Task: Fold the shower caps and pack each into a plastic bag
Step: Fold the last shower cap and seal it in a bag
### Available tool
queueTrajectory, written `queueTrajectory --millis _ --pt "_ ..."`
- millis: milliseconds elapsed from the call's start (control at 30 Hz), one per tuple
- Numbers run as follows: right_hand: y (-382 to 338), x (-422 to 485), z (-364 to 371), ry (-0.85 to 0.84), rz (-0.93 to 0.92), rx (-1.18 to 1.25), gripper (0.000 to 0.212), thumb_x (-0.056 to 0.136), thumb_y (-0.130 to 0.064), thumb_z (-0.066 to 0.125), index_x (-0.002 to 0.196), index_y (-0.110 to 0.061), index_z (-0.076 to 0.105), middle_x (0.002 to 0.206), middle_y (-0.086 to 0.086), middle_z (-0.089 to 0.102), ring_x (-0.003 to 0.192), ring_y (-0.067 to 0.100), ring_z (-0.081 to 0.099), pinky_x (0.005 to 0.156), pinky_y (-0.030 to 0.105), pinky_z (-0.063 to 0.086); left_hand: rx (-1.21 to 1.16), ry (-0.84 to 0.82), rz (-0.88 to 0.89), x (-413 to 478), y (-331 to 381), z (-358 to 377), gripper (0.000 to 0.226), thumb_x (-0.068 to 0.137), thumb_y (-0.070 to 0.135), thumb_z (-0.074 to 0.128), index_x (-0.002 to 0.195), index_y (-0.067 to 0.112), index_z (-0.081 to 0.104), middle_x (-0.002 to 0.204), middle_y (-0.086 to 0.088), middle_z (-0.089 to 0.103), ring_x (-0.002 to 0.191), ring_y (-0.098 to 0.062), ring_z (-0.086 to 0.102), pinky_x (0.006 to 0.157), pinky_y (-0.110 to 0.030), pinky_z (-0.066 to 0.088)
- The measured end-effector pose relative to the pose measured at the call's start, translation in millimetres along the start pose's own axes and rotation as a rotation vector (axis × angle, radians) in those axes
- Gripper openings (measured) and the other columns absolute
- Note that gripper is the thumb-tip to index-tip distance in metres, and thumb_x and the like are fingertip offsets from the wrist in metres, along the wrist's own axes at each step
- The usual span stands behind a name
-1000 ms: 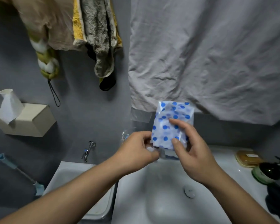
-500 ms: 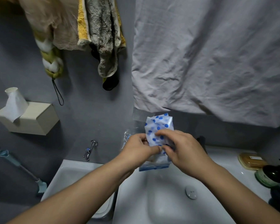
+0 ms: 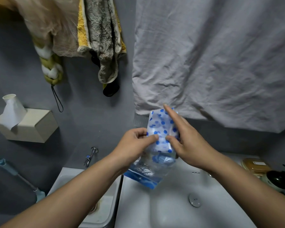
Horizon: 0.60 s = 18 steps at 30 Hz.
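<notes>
A folded white shower cap with blue dots (image 3: 161, 129) stands upright above the sink, its lower end inside a clear plastic bag (image 3: 148, 168) with a blue strip along its bottom edge. My left hand (image 3: 135, 143) pinches the bag's mouth and the cap's left edge between thumb and fingers. My right hand (image 3: 186, 139) lies against the cap's right side, index finger stretched up along it and thumb pressing the front. The bag hangs tilted down to the left below both hands.
A white sink (image 3: 171, 211) with a drain plug (image 3: 194, 198) lies below. A smaller basin (image 3: 105, 203) and tap (image 3: 90, 155) sit to the left. Tissue box (image 3: 28, 125) on the wall, towels (image 3: 99, 38) above, grey cloth (image 3: 212, 60) behind, soap dish (image 3: 255, 165) and pump bottle (image 3: 278, 178) at right.
The cap was pushed down between my hands, then stands taller again. The bag now hangs in plain view below with the cap's lower end in it. My right index finger has straightened upward.
</notes>
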State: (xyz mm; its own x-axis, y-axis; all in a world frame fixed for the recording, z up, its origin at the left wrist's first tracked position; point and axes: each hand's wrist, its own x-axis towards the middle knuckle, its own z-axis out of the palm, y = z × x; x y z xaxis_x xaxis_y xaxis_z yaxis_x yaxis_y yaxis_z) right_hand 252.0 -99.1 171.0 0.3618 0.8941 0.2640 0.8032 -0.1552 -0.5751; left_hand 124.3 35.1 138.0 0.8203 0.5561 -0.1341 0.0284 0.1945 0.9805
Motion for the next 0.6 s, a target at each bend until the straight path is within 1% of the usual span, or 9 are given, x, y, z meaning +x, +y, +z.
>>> queueTrajectory --millis 67,100,233,300,367,400,467,533,600 --pt "-0.3 3.5 -2.2 0.008 -0.019 -0.018 0.09 0.09 -0.018 0.063 0.145 -0.057 0.004 0.134 -0.029 0.04 0.096 -0.009 0.049 0.086 0.013 0.04 -0.006 -0.03 0.006 0.2 5.0 -2.1 0.018 0.091 0.008 0.067 0.104 -0.004 0.072 0.096 -0.021 0.077 0.078 -0.024 0.073 0.067 -0.03 0.06" --pt "0.8 5.6 -3.3 0.019 -0.026 -0.033 0.087 0.087 -0.019 0.066 0.145 -0.056 0.011 0.138 -0.026 0.041 0.104 -0.007 0.051 0.089 0.014 0.04 0.001 -0.034 0.005 0.3 6.9 -3.2 0.017 0.091 0.007 0.067 0.104 -0.004 0.072 0.095 -0.02 0.077 0.077 -0.022 0.073 0.065 -0.029 0.06" --pt "0.6 9.7 -7.3 0.053 -0.057 -0.083 0.056 0.08 -0.027 0.073 0.129 -0.041 0.049 0.112 -0.019 0.061 0.092 0.0 0.061 0.081 0.016 0.044 0.046 -0.037 -0.01 -0.4 11.1 -6.5 0.016 0.092 0.008 0.066 0.103 -0.001 0.07 0.089 -0.014 0.074 0.073 -0.021 0.07 0.056 -0.029 0.056" --pt "-1.6 9.9 -6.9 0.062 -0.117 -0.062 0.037 0.084 -0.039 0.066 0.12 -0.034 0.059 0.11 -0.015 0.064 0.096 0.0 0.061 0.083 0.016 0.045 0.044 -0.028 0.002 0.0 11.4 -8.5 0.019 0.09 0.006 0.068 0.106 -0.005 0.068 0.097 -0.021 0.075 0.079 -0.026 0.07 0.058 -0.029 0.057" --pt "-3.0 10.3 -4.1 0.064 -0.136 -0.002 0.024 0.09 -0.04 0.054 0.106 -0.027 0.067 0.105 -0.009 0.058 0.093 0.004 0.058 0.082 0.016 0.044 0.049 -0.03 0.012 -0.9 12.2 -9.8 0.024 0.088 0.005 0.07 0.108 -0.006 0.067 0.1 -0.024 0.074 0.081 -0.027 0.069 0.057 -0.028 0.058" --pt "-2.4 11.0 -2.4 0.085 -0.14 0.019 0.022 0.092 -0.035 0.053 0.103 -0.024 0.068 0.103 -0.007 0.054 0.09 0.005 0.057 0.08 0.016 0.044 0.051 -0.042 0.014 -1.3 12.7 -10.3 0.023 0.087 0.004 0.071 0.108 -0.005 0.068 0.099 -0.023 0.074 0.079 -0.025 0.07 0.056 -0.027 0.058" --pt "-2.9 12.1 0.0 0.153 -0.15 -0.003 0.022 0.093 -0.024 0.056 0.113 -0.021 0.065 0.106 -0.007 0.055 0.088 0.002 0.057 0.081 0.016 0.044 0.043 -0.082 0.017 -3.8 13.9 -10.9 0.018 0.087 0.002 0.07 0.106 0.001 0.07 0.095 -0.017 0.076 0.075 -0.02 0.073 0.057 -0.026 0.058" --pt "-4.9 11.9 -0.8 0.199 -0.106 0.013 0.039 0.092 -0.02 0.062 0.129 -0.026 0.054 0.105 -0.014 0.06 0.09 -0.004 0.057 0.083 0.011 0.043 0.038 -0.122 0.026 -6.4 13.9 -11.1 0.022 0.087 0.003 0.071 0.109 0.003 0.07 0.101 -0.012 0.077 0.083 -0.021 0.075 0.065 -0.027 0.059" --pt "-7.3 11.4 -1.8 0.247 -0.043 0.024 0.042 0.088 -0.02 0.066 0.127 -0.028 0.054 0.094 -0.021 0.061 0.082 -0.007 0.057 0.076 0.004 0.041 0.032 -0.142 0.052 -9.3 12.7 -10.8 0.027 0.086 0.005 0.073 0.113 0.003 0.069 0.109 -0.012 0.077 0.094 -0.025 0.075 0.073 -0.029 0.06"
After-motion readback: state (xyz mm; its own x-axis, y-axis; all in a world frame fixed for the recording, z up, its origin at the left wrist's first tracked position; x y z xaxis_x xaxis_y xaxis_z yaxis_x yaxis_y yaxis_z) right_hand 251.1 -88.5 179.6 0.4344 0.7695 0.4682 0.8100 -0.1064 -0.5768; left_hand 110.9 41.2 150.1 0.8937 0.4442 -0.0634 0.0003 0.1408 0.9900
